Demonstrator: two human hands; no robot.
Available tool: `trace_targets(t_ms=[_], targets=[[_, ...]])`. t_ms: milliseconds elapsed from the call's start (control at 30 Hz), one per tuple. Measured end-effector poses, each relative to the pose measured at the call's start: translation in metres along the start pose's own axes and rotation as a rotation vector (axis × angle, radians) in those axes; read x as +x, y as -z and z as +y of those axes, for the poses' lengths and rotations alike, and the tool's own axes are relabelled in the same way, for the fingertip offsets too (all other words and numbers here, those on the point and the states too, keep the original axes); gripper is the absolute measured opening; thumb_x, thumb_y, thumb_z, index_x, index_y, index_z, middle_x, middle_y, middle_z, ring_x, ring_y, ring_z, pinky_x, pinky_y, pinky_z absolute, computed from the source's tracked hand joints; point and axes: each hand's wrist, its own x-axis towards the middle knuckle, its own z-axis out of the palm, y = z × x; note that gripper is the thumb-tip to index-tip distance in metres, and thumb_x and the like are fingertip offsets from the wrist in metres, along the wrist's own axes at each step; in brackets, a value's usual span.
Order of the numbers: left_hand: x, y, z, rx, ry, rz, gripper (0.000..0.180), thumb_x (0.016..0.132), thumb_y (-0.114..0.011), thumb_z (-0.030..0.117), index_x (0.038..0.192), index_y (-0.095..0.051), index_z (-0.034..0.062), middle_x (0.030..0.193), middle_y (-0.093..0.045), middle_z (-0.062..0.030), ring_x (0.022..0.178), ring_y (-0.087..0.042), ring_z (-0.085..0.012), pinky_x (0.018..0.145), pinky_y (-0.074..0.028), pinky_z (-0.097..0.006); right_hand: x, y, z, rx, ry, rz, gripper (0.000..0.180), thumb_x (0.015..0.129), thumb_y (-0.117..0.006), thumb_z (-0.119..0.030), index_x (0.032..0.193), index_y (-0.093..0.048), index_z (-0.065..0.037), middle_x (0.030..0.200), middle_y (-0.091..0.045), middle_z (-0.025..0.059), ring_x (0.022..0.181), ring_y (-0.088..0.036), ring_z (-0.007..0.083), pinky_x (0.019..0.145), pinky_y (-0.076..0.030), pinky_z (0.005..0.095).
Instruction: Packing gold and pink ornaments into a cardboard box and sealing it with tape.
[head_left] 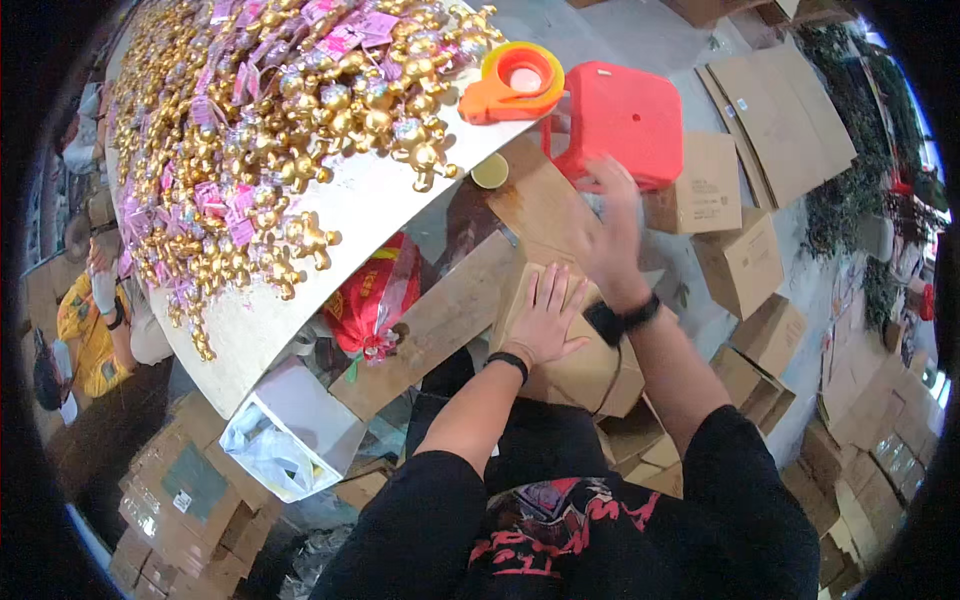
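Note:
My left hand (543, 318) lies flat with fingers spread on a brown cardboard box (575, 372) in front of my body. Nothing is in it. Above the box's right side is my right hand (612, 225), blurred by motion, its fingers stretched toward a red plastic stool (630, 125) and seemingly holding nothing. A cardboard flap (540, 205) extends on the far side of the box. An orange and yellow tape dispenser (515, 85) sits on the white table's corner, and a pale tape roll (490, 172) shows just below that edge.
Shiny gold bear-shaped figures (350, 125) with pink tags cover much of the white table (265, 345). A red bag (375, 300) and a white box (290, 430) stand below its edge. Cardboard boxes (740, 270) crowd the right. Another person's hand (103, 280) appears at far left.

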Motion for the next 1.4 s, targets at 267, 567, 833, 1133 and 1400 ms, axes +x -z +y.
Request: trace_targets(t_ms=[267,567,833,1133,1400], targets=[[-0.035,-0.016,-0.004,-0.095,-0.201,-0.106,0.087,0.087,-0.048,0.06,0.15,-0.024,0.0052,0.154,-0.021,-0.0238,0.144,-0.015,-0.0374,0.113,-0.012,-0.06,0.12,-0.084,0.042,-0.598,0.001,-0.303,0.036,0.08,-0.062,-0.021,0.109,-0.06,0.0,0.11,-0.063,0.0175,0.113,-0.051,0.0346,0.098,-0.04,0.0438],[-0.071,-0.007,0.001,-0.294,0.422,0.081,0.109,0.083,-0.067,0.047,0.143,-0.001,-0.015,0.143,-0.012,-0.0447,0.135,-0.018,-0.0559,0.109,-0.023,-0.059,-0.049,0.093,0.023,0.69,-0.744,-0.804,0.041,0.089,-0.068,-0.031,0.116,-0.061,-0.001,0.096,-0.065,0.0024,0.085,-0.056,0.0082,0.078,-0.048,0.0293],[-0.078,-0.029,-0.009,-0.327,0.283,0.149,0.105,0.079,-0.073,0.033,0.146,-0.004,-0.0092,0.145,-0.01,-0.0429,0.134,-0.021,-0.0558,0.111,-0.024,-0.056,-0.16,0.121,0.015,0.135,-0.299,-1.125,0.059,0.072,-0.075,-0.057,0.084,-0.062,-0.001,0.078,-0.06,0.0195,0.069,-0.057,0.0311,0.063,-0.045,0.039],[-0.072,-0.02,-0.009,-0.152,0.25,0.09,0.085,0.088,-0.062,0.034,0.146,-0.015,-0.0083,0.145,-0.008,-0.0436,0.138,-0.012,-0.055,0.113,-0.018,-0.058,-0.157,0.103,0.02,0.082,-0.291,-1.18,0.064,0.071,-0.072,-0.062,0.099,-0.067,-0.004,0.084,-0.063,0.0213,0.081,-0.062,0.0376,0.073,-0.048,0.0438],[-0.072,-0.012,-0.004,0.048,0.312,-0.01,0.079,0.092,-0.053,0.042,0.15,-0.019,0.0016,0.154,-0.013,-0.0268,0.144,-0.01,-0.0415,0.115,-0.013,-0.055,-0.156,0.097,0.028,0.165,-0.403,-1.174,0.065,0.073,-0.07,-0.062,0.112,-0.067,-0.01,0.093,-0.067,0.0193,0.085,-0.064,0.0352,0.078,-0.049,0.0425]])
